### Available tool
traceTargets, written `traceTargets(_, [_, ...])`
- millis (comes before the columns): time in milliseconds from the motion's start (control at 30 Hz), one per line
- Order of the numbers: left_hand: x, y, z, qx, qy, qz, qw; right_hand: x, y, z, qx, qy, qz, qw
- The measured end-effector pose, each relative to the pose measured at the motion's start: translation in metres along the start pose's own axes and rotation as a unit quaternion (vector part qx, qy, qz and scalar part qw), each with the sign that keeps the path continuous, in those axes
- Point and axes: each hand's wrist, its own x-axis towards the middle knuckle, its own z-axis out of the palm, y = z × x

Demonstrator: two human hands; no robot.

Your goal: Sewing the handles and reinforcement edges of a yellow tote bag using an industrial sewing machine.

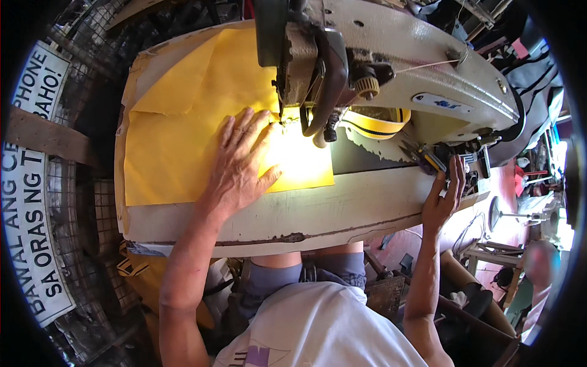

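A sheet of yellow material (165,153) lies on the sewing machine table, its right part under the needle area of the sewing machine (391,55). My left hand (241,162) rests flat on the sheet with fingers spread, the fingertips just left of the presser foot. A bright light washes out the sheet beside the needle. My right hand (445,196) is at the table's right end, fingers stretched out beside a cluster of small tools (431,160), some with yellow and dark handles. I see nothing held in it. A yellow strap with a dark stripe (376,125) loops beneath the machine arm.
The pale table (354,211) has a worn front edge above my lap. Signs with black lettering (43,226) and wire mesh stand at the left. On the right are a fan (496,211), a wooden frame (489,254) and a person (541,269), with clutter around them.
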Motion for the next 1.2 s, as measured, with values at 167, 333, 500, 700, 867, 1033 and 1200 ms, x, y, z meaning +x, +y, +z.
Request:
traceTargets(167, [0.001, 0.002, 0.000, 0.002, -0.017, -0.010, 1.000, -0.001, 0.003, 0.003, 0.009, 0.003, 0.016, 1.000])
traceTargets(333, [-0.003, 0.004, -0.003, 0.003, -0.024, -0.004, 1.000, -0.007, 0.011, 0.002, -0.014, -0.023, 0.005, 1.000])
traceTargets(500, [-0.008, 0.005, -0.001, 0.011, -0.014, 0.002, 1.000, 0.007, 0.003, -0.001, -0.017, 0.016, -0.025, 0.999])
traceTargets(700, [-0.010, 0.003, -0.001, 0.004, -0.012, -0.001, 1.000, 0.113, 0.052, -0.039, -0.050, 0.137, -0.155, 0.977])
traceTargets(867, [-0.010, 0.003, -0.003, -0.002, -0.021, -0.020, 1.000, 0.245, 0.122, -0.054, -0.082, -0.027, -0.022, 0.996])
traceTargets(1033, [-0.002, 0.005, 0.001, -0.021, -0.006, -0.004, 1.000, 0.327, 0.206, -0.055, -0.144, -0.166, -0.048, 0.974])
traceTargets(1200, [-0.005, -0.002, 0.000, -0.011, -0.006, -0.003, 1.000, 0.323, 0.184, -0.024, -0.162, -0.235, 0.014, 0.958])
